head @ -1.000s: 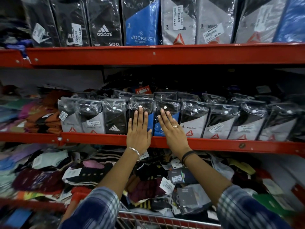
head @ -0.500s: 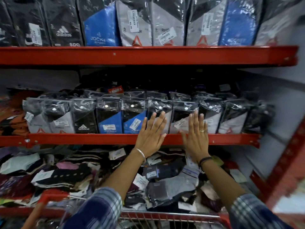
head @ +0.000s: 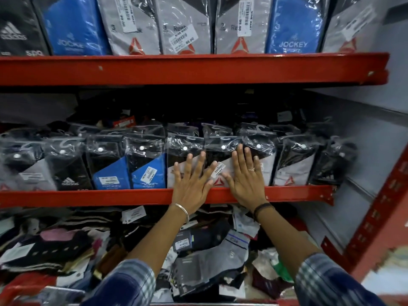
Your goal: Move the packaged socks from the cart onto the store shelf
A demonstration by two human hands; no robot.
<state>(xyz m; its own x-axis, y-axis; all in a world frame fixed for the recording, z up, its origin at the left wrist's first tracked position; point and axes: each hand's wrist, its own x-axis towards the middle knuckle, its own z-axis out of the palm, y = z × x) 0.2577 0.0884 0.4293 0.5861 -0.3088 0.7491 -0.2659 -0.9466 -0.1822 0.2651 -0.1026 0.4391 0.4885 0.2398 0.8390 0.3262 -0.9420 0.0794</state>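
Observation:
A row of packaged socks (head: 145, 164) in clear plastic stands upright along the middle red shelf (head: 88, 197). My left hand (head: 191, 184) lies flat, fingers spread, against a grey and black pack (head: 176, 160). My right hand (head: 245, 177), wearing a ring, presses flat on the neighbouring grey packs (head: 220, 171). Neither hand grips anything. The cart's rim (head: 220, 304) barely shows at the bottom edge.
The top red shelf (head: 198, 67) carries larger sock packs (head: 185, 25). Below the middle shelf lies a loose heap of socks and tags (head: 209, 257). A red upright post (head: 379, 206) and a grey wall (head: 364, 173) close off the right side.
Both hands have slid to the right along the row of packs, from the blue packs to the grey ones. The view has followed to the shelf's right end.

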